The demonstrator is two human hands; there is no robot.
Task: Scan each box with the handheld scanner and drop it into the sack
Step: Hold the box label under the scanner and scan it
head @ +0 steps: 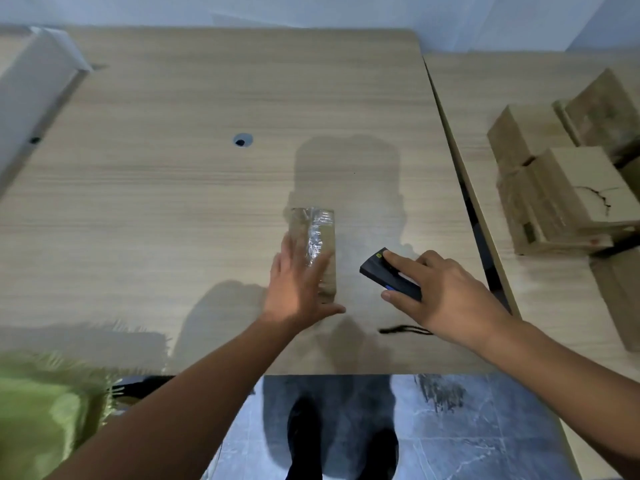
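A small cardboard box [317, 233] with shiny tape along its top lies on the wooden table [173, 202]. My left hand [298, 285] lies over the near end of the box with its fingers straight and spread. My right hand [440, 292] grips a black handheld scanner [384, 273] just right of the box, index finger laid along its top; the scanner's black wrist cord [401, 329] trails on the table. The green sack [41, 410] sits at the bottom left, below the table's edge.
Several stacked cardboard boxes [561, 188] stand on a second table to the right, across a narrow gap. A white panel [31, 91] leans at the far left. A cable hole [242, 140] sits mid-table. My feet [339, 445] show on the grey floor.
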